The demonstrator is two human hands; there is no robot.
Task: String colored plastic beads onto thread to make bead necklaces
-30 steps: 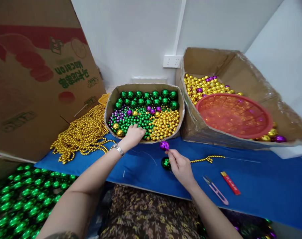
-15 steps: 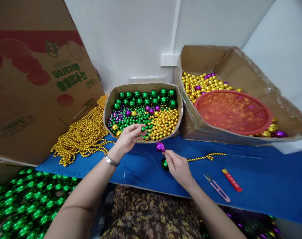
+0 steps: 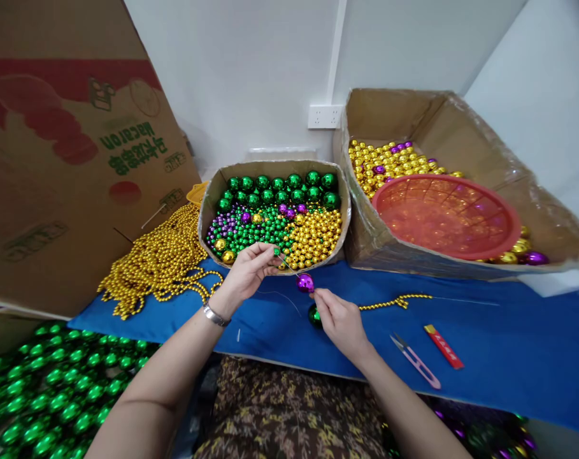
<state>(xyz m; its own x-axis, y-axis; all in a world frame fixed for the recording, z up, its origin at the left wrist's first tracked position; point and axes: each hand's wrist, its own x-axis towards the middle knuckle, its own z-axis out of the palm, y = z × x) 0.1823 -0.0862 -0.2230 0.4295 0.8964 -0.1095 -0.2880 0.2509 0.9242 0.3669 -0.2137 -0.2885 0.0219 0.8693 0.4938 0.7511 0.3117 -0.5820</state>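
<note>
Pinched in the fingers of my left hand (image 3: 253, 271) is a small shiny green bead (image 3: 276, 252), above the near rim of the bead box. A thin thread runs from it down to a purple ball (image 3: 305, 282). My right hand (image 3: 341, 322) is closed at the lower end of that ball, on the bead strand; the exact spot between the fingertips is hidden. A larger green ball (image 3: 314, 315) shows beside the right fingers, partly covered by them. Gold beads on a string (image 3: 389, 302) trail out to the right of this hand, ending in a thin thread.
Ahead stands a box of loose beads (image 3: 202, 217). A bigger carton (image 3: 365, 239) at the right holds gold and purple balls and a red basket (image 3: 513, 220). Gold bead strands (image 3: 155, 268) lie left. Pink thread snips (image 3: 418, 363) and a red packet (image 3: 443, 346) lie on the blue cloth (image 3: 509, 357).
My left hand has shifted slightly right and down with the green bead. The purple ball has moved a touch left; my right hand has hardly moved.
</note>
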